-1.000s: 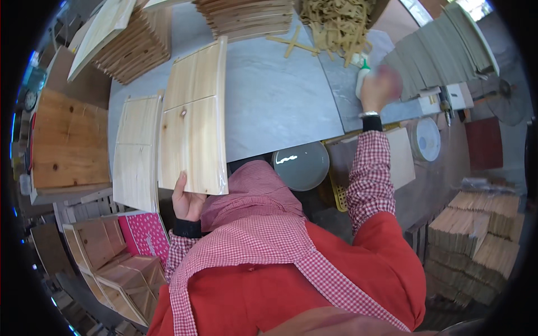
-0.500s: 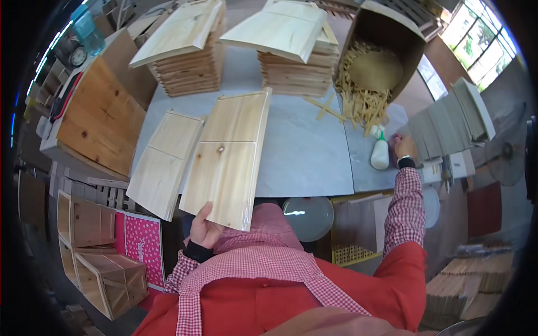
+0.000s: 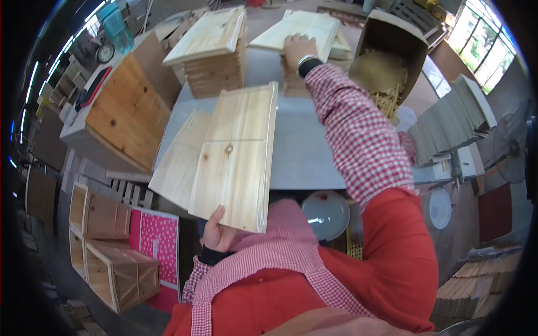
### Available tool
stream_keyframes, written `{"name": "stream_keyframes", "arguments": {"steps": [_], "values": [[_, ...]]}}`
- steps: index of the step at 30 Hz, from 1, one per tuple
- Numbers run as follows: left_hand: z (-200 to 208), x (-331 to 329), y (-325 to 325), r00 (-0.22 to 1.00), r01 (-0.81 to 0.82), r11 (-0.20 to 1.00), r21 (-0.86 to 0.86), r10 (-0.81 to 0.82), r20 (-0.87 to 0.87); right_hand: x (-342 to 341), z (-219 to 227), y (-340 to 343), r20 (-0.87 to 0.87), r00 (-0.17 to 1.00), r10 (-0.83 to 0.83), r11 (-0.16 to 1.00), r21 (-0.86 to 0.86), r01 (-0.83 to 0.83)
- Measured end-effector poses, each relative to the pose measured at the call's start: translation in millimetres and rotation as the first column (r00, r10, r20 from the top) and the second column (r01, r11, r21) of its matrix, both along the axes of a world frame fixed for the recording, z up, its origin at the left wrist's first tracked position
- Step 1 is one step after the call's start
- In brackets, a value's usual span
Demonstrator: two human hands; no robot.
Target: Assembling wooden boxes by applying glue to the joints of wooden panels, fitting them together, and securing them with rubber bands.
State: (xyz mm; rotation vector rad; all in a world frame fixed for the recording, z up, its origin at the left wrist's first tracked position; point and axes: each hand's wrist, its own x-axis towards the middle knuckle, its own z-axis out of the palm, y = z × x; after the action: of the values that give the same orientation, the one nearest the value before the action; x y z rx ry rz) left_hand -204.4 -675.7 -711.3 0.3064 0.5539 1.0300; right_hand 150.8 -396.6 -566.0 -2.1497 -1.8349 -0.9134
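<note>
Clerk: First item, and where?
Checker: Pale wooden panel, rectangular, knotted, one groove across it (image 3: 232, 162). Placed above the near-left part of the grey tabletop (image 3: 305, 151). Long axis runs away from the body, far end leaning slightly right.

Clerk: Held by?
Checker: Left hand (image 3: 219, 231), at the near edge. Thumb on the upper face, fingers folded beneath, gripping. The panel extends forward from that thumb.

Clerk: Second item?
Checker: Pale wooden panel topping the far stack of brown-edged panels (image 3: 305, 26). It lies forward and to the right of the left hand, well apart from it. Long axis: cannot tell, the view is foreshortened.

Clerk: Nearer hand?
Checker: Right hand (image 3: 300, 49), its arm stretched across the tabletop. Fingers spread over the near part of that panel's upper face; thumb hidden, so grip or mere contact cannot be told.

Clerk: Adjacent?
Checker: Plain pale board (image 3: 179, 159), left of the first panel and partly covered by it in view. Second stack of wooden panels (image 3: 217, 73), left of the right hand, untouched.
</note>
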Motion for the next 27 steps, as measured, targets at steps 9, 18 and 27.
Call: {"name": "stream_keyframes", "arguments": {"steps": [9,18,27], "values": [[7.9,-64.1,-3.3,0.976,-0.215,0.972,0.092,0.216,-0.005,-10.9,-5.7,-192.2,0.123,0.89,0.438,0.899,-0.056,-0.435],[15.3,-82.8,6.0,0.977,-0.165,0.975,0.15,0.182,-0.108,-69.3,-90.2,-344.3,-0.261,0.876,0.405,0.816,-0.328,-0.475],[12.1,-40.4,22.8,0.888,-0.172,0.924,0.341,0.295,-0.353,-100.5,-176.4,-312.9,-0.372,0.855,0.362,0.798,-0.35,-0.49]]}}
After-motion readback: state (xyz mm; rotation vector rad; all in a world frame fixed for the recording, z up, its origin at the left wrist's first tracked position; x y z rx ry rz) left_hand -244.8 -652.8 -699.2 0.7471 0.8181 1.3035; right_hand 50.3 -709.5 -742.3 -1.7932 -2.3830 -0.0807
